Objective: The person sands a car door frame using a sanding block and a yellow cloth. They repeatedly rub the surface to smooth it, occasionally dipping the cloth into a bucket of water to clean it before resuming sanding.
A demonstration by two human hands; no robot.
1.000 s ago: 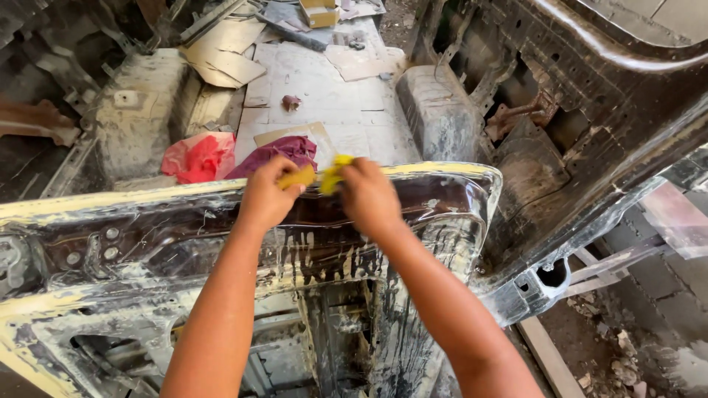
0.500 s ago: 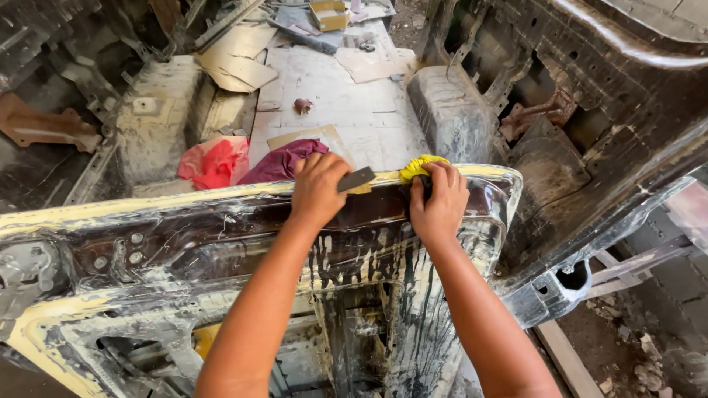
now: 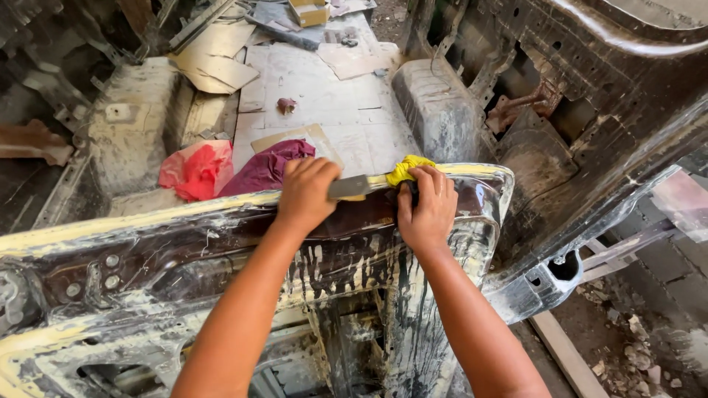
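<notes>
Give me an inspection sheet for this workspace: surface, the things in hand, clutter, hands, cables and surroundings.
Surface: stripped metal car door panel, streaked with pale yellow filler.
Things in hand: flat metal scraper blade on the panel's top edge; crumpled yellow cloth beside it.
Clutter: red rag, maroon rag, cardboard sheets on the floor beyond.
Hands: left hand grips the scraper; right hand presses the cloth.
Cables: nothing seen.
Surroundings: bare, rusted vehicle body shell; rubble at lower right.
</notes>
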